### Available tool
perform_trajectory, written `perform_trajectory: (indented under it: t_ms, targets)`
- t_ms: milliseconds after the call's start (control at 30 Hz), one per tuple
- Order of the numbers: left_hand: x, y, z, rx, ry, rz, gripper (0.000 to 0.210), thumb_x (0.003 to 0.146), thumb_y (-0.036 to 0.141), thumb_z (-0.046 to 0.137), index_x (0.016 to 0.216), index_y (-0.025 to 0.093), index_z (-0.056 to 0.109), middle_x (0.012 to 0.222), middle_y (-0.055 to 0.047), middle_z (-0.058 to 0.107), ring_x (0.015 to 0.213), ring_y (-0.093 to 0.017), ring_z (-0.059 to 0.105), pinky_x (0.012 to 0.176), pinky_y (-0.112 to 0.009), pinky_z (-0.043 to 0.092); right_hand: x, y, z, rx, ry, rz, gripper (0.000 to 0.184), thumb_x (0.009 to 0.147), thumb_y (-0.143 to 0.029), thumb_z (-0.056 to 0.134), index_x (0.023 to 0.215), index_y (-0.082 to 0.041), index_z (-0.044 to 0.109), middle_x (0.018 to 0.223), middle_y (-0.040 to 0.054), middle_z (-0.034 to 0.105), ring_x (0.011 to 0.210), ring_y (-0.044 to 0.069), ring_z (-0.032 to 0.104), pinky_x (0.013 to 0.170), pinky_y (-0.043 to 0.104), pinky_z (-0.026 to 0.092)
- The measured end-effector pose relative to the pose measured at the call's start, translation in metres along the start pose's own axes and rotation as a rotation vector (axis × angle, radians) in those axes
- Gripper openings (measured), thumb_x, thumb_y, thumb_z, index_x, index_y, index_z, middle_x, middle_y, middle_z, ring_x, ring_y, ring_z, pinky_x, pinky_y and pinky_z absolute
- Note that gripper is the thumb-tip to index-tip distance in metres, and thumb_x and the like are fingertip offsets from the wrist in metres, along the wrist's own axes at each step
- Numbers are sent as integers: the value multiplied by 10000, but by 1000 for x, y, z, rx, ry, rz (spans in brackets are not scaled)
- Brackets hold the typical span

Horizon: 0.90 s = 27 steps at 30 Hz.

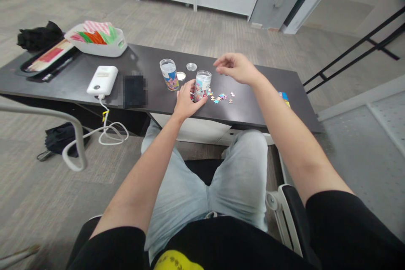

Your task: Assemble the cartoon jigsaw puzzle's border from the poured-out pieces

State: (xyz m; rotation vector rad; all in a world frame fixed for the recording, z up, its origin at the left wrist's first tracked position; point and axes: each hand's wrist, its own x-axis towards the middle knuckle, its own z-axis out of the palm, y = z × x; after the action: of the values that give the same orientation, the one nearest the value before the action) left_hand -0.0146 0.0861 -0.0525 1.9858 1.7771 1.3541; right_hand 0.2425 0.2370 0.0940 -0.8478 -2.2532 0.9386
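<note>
My left hand (186,100) is wrapped round the near side of a clear jar (202,87) with a colourful printed label, standing lidless on the dark table. To the right of the jar's mouth and above the table, my right hand (236,67) is half curled, its thumb and fingers slightly apart, with nothing visible between them. Small colourful jigsaw pieces (218,98) lie scattered to the right of the held jar. A second clear jar (170,76) with a printed label is at its left. Behind and between the jars lie two round lids, a silvery one (191,66) and a whitish one (181,76).
On the table (247,112), farther left, are a dark blurred-out item (134,91), a white power bank (103,80) with a cable, a white basket (104,49) of colourful packets and a black tray (47,57). A small colourful packet (284,98) lies beyond my right forearm.
</note>
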Motion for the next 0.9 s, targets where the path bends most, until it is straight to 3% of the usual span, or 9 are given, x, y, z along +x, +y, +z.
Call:
perform_trajectory:
  t_ms: [133, 267, 367, 500, 667, 900]
  targets:
    - [-1, -2, 2, 18, 30, -58, 858, 977, 367, 1029, 1730, 241, 638, 1522, -173, 867, 1379, -427, 827, 1289, -619, 556, -35, 25, -7, -226, -67, 264, 90, 989, -172, 940, 1057, -224, 913, 1040, 64, 926, 844, 258, 859, 1007, 488, 734]
    - [-1, -4, 4, 21, 41, -54, 882, 973, 333, 1044, 1740, 241, 619, 1527, -182, 862, 1382, -426, 826, 1298, -632, 548, -63, 38, -5, -413, -105, 400, 184, 924, -136, 1006, 924, -227, 846, 1135, 128, 950, 1107, 346, 899, 1174, 533, 696]
    - [-1, -4, 4, 29, 44, -47, 882, 967, 326, 1049, 1733, 242, 621, 1519, -180, 862, 1371, -425, 827, 1296, -635, 551, -74, 44, -1, -377, -81, 435, 198, 963, -164, 995, 910, -236, 819, 1183, 142, 953, 1140, 342, 894, 1166, 511, 696]
    - [-1, -4, 4, 35, 47, -47, 863, 962, 333, 1051, 1713, 242, 635, 1509, -180, 861, 1358, -426, 827, 1298, -641, 551, -79, 53, 1, -297, -74, 482, 259, 967, -212, 1026, 926, -247, 772, 1120, 119, 940, 944, 285, 860, 979, 462, 723]
    - [0, -5, 4, 30, 41, -49, 867, 957, 344, 1050, 1711, 243, 634, 1509, -179, 863, 1351, -426, 833, 1313, -653, 549, -83, 61, 0, -168, -124, 514, 354, 908, -269, 1116, 1039, -249, 788, 1023, 88, 929, 876, 257, 821, 799, 388, 686]
    - [1, -6, 5, 47, 40, -54, 874, 941, 337, 1040, 1710, 235, 637, 1509, -187, 867, 1355, -434, 833, 1312, -660, 556, -91, 67, -5, -235, -175, 370, 359, 828, -390, 1135, 1096, -236, 953, 1194, 83, 942, 886, 236, 779, 917, 389, 642]
